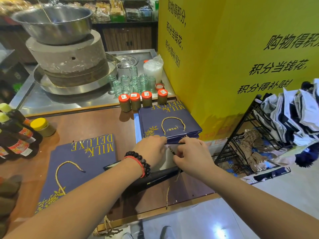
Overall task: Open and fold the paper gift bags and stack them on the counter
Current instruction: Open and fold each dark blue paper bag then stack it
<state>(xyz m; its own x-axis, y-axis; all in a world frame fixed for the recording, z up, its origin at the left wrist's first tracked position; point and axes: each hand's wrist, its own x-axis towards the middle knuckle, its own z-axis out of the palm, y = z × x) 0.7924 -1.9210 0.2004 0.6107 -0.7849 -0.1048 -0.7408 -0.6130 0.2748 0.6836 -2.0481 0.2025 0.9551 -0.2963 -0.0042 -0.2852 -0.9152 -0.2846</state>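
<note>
A navy paper gift bag point(155, 178) lies in front of me on the brown counter point(89, 125), its mouth pulled open to show the white inside. My left hand point(150, 149) and my right hand point(191, 154) both pinch its upper rim near the gold cord handle. A stack of flat navy bags point(165, 121) printed "MILK DELUXE" sits just beyond my hands. More flat bags point(81, 166) lie to the left, partly under my left forearm.
Several red-capped jars point(136, 100) stand behind the stack, with glass jars point(131, 81) and a stone mill point(69, 56) on the steel surface beyond. Sauce bottles point(15, 135) and a yellow-lidded jar point(43, 126) sit at left. A black wire rack point(241, 135) with bags stands to the right.
</note>
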